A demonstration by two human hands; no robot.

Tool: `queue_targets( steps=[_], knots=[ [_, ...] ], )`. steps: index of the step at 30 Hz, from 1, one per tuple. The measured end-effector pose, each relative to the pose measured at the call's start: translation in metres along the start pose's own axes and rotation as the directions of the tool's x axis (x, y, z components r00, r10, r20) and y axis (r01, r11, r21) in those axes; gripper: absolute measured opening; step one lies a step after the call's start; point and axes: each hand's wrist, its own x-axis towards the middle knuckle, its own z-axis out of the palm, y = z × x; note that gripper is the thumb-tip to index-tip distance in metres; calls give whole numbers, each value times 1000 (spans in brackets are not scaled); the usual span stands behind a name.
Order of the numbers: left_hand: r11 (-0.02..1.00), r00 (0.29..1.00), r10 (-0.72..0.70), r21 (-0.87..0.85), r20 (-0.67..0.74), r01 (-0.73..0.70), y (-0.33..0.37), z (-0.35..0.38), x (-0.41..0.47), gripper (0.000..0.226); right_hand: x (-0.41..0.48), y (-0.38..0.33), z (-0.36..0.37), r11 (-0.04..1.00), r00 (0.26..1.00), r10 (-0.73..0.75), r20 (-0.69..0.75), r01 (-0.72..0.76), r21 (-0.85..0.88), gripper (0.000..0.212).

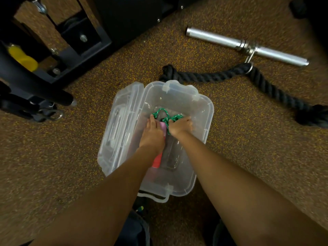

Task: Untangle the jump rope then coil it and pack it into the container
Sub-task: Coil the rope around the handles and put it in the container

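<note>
Jump rope (166, 118) sits inside the container (209, 110), both hands' (152, 131) (181, 126) grips closed on it.

A single wide-angle view from the person's head, looking almost straight down at the floor (248, 142) from above. Both forearms enter from the bottom edge and reach toward the middle, where a clear box (205, 110) sits near frame centre, fairly close to the lens. The top of the frame faces forward, taking in a black machine frame (85, 41) at upper left and a steel bar (248, 46) at upper right. Edges curve and blur slightly
</note>
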Motion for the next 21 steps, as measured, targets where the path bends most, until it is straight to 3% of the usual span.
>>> queue_targets(
  steps=[2, 4, 6, 8, 10, 12, 14, 15, 21],
  knots=[
    [1000, 997, 28, 3, 74, -28, 5, -23, -9, 47, -3, -6, -15, 1000, 997, 2, 80, 0, -29, 82],
    [999, 994, 20, -38, 105, -16, 13, -56, -19, 31, -14, -11, -32, 993, 990, -89, 110, 96, -62, 52],
    [998, 985, 15, -66, 170, -4, 16, -92, -27, 18, -34, -12, -43, 975, 975, -221, 38, 222, -20, 22],
    [973, 972, 35, -230, 234, 21, 14, -126, -32, 19, -63, -14, -39, 940, 941, -297, -161, 318, 125, 23],
    [833, 976, 42, -546, 215, 85, 8, -157, -41, 20, -98, -18, -21, 866, 905, -318, -282, 398, 303, 29],
    [747, 999, -16, -664, 30, 32, -4, -184, -52, 18, -136, -22, 5, 795, 872, -425, -240, 487, 362, 38],
    [716, 980, -85, -695, -181, -66, -24, -198, -57, 21, -163, -25, 29, 801, 868, -474, -148, 495, 338, 47],
    [692, 967, -133, -718, -218, -67, -34, -200, -62, 23, -170, -27, 37, 815, 871, -475, -126, 489, 311, 50],
    [699, 973, -226, -688, 49, 197, -75, -169, -85, 21, -162, -30, 51, 879, 936, -325, -133, 351, 323, 51]
  ],
)
